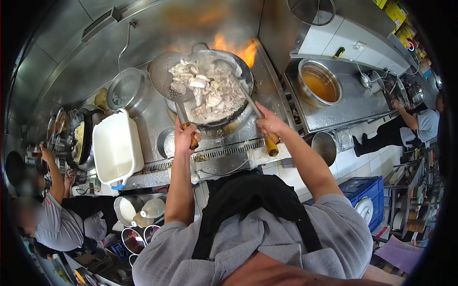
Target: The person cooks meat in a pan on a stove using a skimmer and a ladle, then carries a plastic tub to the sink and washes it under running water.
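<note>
A large wok (247,78) full of pale meat pieces (210,90) sits on the stove, with flames behind its right rim. My left hand (185,137) is closed round the wooden handle of a perforated strainer (164,76), whose bowl overlaps the wok's left side with some pieces on it. My right hand (271,123) grips a long-handled ladle (249,97), its head down among the meat at the upper right of the wok. Steam blurs part of the food.
To the left stand a white rectangular tub (117,148) and a metal bowl (126,88). A steel pot of orange liquid (319,86) is on the right counter. Co-workers (67,224) stand at far left and far right (420,124). A blue crate (355,190) is at right.
</note>
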A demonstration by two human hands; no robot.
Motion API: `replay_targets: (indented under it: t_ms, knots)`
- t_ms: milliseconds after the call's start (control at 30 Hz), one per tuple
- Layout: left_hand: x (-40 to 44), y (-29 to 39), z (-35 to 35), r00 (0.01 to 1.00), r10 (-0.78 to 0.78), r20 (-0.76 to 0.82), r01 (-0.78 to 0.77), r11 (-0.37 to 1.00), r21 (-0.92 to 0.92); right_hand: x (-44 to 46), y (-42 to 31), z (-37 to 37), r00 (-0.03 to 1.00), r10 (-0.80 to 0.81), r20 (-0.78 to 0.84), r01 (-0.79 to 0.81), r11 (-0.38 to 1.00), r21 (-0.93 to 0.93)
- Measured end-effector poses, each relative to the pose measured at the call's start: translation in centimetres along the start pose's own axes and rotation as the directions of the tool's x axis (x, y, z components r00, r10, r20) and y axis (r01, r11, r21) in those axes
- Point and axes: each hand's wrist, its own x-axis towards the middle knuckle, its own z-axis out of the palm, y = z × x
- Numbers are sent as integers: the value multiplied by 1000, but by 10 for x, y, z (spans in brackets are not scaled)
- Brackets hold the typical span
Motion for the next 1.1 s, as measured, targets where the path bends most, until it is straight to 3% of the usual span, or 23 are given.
replay_targets:
  t_ms: [33, 67, 100, 233, 300, 367, 433, 500, 767, 900, 1100]
  knots:
    - [-4, 1, 4, 1000, -7, -9, 7, 1000, 3, -4, -2, -3, 1000, 8, 8, -8, 1000, 5]
    - [-7, 3, 7, 1000, -13, -20, 13, 1000, -9, -9, -5, -7, 980, -106, -166, 28, 909, -415]
    - [-9, 3, 10, 999, -17, -29, 16, 1000, -23, -17, -13, -9, 922, -281, -268, -23, 651, -759]
    - [-16, 1, 18, 999, 33, -34, -29, 993, 118, -80, -41, -14, 943, -181, -279, -57, 738, -673]
    - [-16, 1, 28, 998, 40, -38, -35, 989, 142, -118, -42, -10, 979, -40, -200, -68, 861, -504]
    - [-15, -2, 43, 995, 82, -50, -68, 969, 239, -113, 25, -5, 922, -365, -128, 263, 833, -487]
    - [-13, -5, 60, 994, 99, -55, -80, 958, 275, -111, 24, -1, 974, -206, -98, 163, 929, -333]
    - [-11, -9, 74, 982, 153, -113, -98, 917, 387, -100, 24, -9, 980, -132, -150, 42, 869, -493]
    - [5, -31, 101, 963, 241, -123, -120, 789, 602, -153, 13, -52, 981, -145, -130, 14, 717, -697]
    - [7, -29, 105, 949, 273, -159, -81, 696, 713, -97, 34, -41, 987, -110, -116, -8, 691, -723]
    - [-9, -5, 60, 913, 352, -206, -116, 709, 695, -103, 4, -29, 983, -147, -110, 10, 642, -767]
